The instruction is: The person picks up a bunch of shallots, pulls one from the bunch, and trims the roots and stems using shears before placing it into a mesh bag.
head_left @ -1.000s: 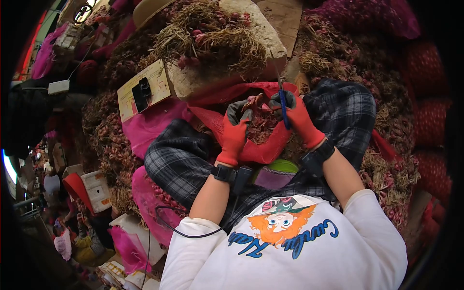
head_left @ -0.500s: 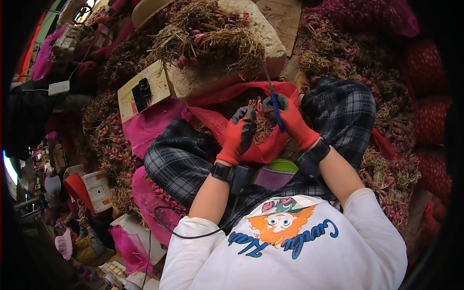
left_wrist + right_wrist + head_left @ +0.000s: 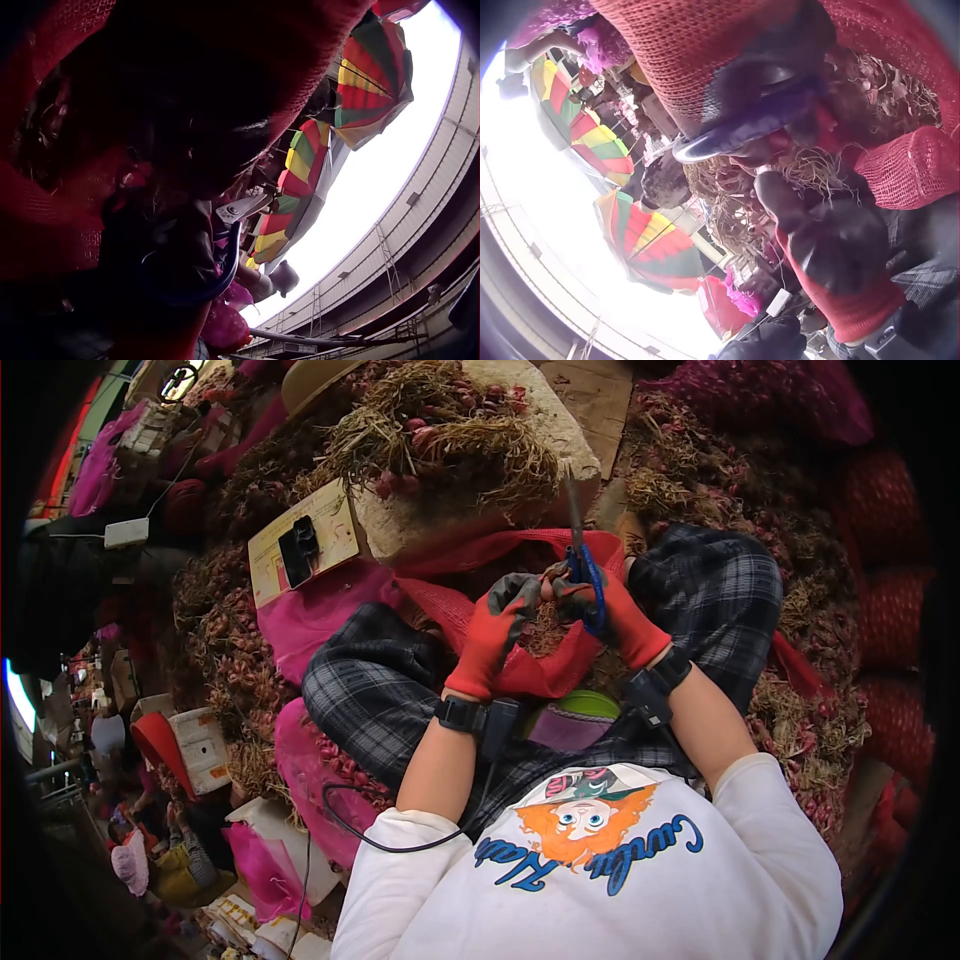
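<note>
In the head view my left hand (image 3: 492,632), in a red and grey glove, pinches a small reddish onion (image 3: 547,589) between the two hands. My right hand (image 3: 622,618), gloved alike, grips blue-handled scissors (image 3: 597,592), their blade pointing up and away. Below both hands lies a red mesh bag (image 3: 540,672) with onions and dry bits inside. Thin dry roots (image 3: 817,171) show beside the left fingertips in the right wrist view. The left wrist view is dark; a blue handle loop (image 3: 234,262) and metal pivot (image 3: 244,209) show there.
Dried onion bunches (image 3: 450,435) lie on a pale block (image 3: 400,528) ahead. A phone (image 3: 298,550) rests on a yellow board (image 3: 264,565) at the left. Piled onions (image 3: 225,630) surround the plaid-covered legs, and full red sacks (image 3: 900,720) stand at the right.
The hands have come closer together than half a second ago. The scissors have turned, and their blue handles now appear spread apart.
</note>
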`<control>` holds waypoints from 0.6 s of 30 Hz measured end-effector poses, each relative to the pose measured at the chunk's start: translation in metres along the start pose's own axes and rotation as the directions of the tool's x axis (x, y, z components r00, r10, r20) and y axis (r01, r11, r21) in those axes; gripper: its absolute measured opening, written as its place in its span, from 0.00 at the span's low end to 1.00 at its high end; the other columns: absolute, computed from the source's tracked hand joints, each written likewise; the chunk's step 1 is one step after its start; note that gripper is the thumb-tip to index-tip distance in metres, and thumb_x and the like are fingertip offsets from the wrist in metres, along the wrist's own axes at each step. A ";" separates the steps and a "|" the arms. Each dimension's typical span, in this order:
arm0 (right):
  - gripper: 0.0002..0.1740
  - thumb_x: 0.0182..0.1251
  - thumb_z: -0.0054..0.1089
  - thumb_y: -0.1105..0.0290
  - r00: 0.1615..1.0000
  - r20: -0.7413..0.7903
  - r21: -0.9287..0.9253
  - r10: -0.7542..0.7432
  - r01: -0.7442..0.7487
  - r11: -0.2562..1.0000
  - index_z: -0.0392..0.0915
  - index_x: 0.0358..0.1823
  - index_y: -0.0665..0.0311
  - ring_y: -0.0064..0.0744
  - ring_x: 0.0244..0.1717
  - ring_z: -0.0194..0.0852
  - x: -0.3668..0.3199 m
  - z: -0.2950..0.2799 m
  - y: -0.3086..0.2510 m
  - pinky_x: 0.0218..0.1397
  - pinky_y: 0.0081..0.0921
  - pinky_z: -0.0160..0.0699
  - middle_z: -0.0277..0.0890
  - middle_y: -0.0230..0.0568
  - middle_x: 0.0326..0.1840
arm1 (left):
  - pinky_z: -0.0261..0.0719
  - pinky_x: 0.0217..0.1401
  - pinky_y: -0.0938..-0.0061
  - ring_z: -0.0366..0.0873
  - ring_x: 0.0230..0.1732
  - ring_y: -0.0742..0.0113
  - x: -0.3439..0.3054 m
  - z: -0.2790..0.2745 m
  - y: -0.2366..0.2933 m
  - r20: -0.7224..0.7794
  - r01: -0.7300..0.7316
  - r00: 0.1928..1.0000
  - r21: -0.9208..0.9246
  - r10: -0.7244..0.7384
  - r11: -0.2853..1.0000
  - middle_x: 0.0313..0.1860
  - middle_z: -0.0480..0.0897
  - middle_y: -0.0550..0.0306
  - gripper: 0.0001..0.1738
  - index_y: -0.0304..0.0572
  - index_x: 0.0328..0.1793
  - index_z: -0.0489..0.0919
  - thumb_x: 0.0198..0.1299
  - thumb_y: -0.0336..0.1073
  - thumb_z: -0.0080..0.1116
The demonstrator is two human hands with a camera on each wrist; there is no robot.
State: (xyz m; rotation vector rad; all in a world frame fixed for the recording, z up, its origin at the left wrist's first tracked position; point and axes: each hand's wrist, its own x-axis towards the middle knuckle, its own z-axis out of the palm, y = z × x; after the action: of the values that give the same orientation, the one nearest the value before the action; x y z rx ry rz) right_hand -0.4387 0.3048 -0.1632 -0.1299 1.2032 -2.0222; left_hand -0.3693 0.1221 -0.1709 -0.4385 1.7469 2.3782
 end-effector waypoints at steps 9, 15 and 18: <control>0.15 0.58 0.63 0.72 0.997 -0.074 -0.118 0.000 -0.008 0.993 0.74 0.46 0.67 0.24 0.33 0.78 -0.003 -0.002 0.005 0.37 0.21 0.78 0.78 0.37 0.35 | 0.74 0.52 0.76 0.76 0.47 0.69 -0.001 -0.009 -0.017 0.048 -0.322 0.943 0.394 0.330 0.861 0.46 0.77 0.58 0.17 0.34 0.45 0.76 0.46 0.19 0.58; 0.16 0.58 0.60 0.72 0.993 -0.115 0.159 -0.013 0.032 0.987 0.73 0.48 0.67 0.26 0.33 0.78 -0.009 -0.003 0.006 0.37 0.20 0.77 0.78 0.38 0.37 | 0.72 0.56 0.74 0.75 0.50 0.67 -0.010 0.018 0.025 0.273 -0.575 0.793 0.632 0.544 0.521 0.45 0.76 0.56 0.17 0.34 0.45 0.77 0.46 0.22 0.62; 0.16 0.59 0.60 0.72 0.992 -0.118 0.099 -0.037 0.049 0.994 0.73 0.49 0.67 0.26 0.35 0.79 -0.009 -0.003 0.004 0.37 0.20 0.77 0.78 0.37 0.38 | 0.71 0.58 0.75 0.73 0.54 0.69 0.000 0.004 -0.023 0.046 -0.403 0.911 0.307 0.410 0.862 0.51 0.76 0.56 0.21 0.34 0.56 0.72 0.54 0.27 0.60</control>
State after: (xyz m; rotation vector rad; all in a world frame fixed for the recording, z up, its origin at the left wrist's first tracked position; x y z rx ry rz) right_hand -0.4316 0.3114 -0.1658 0.0126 1.1739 -2.1493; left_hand -0.3629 0.1331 -0.1905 -0.0470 2.3737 2.2773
